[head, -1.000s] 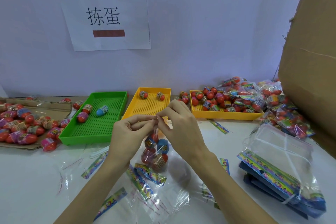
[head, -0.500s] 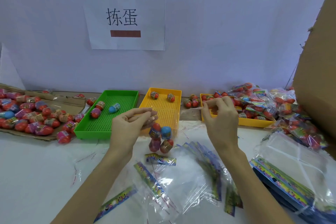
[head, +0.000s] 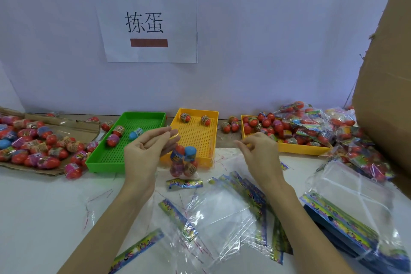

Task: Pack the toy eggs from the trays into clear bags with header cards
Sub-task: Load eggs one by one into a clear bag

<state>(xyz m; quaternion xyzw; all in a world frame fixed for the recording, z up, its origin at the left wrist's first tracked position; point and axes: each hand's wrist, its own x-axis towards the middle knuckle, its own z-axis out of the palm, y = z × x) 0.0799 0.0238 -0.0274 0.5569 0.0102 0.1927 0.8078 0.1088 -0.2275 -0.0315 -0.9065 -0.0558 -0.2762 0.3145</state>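
Observation:
My left hand [head: 144, 153] pinches the top of a clear bag [head: 183, 161] that hangs in front of the middle yellow tray [head: 196, 138]. The bag holds several toy eggs, red and blue, and its colourful header card [head: 184, 184] touches the table. My right hand [head: 260, 153] hovers apart to the right with its fingertips pinched on a thin peel-off strip that barely shows. The green tray [head: 104, 167] holds three eggs. Two eggs lie at the back of the middle yellow tray.
Loose eggs [head: 33, 147] cover cardboard at the left. The right yellow tray [head: 300, 151] and the packed bags [head: 311, 122] behind it are full. Empty bags with header cards [head: 222, 213] lie near me, a stack [head: 344, 216] at the right. A cardboard box [head: 389, 73] stands at the far right.
My hands were together at the bag's top; the right hand has pulled away to the right. The left hand keeps hold of the bag.

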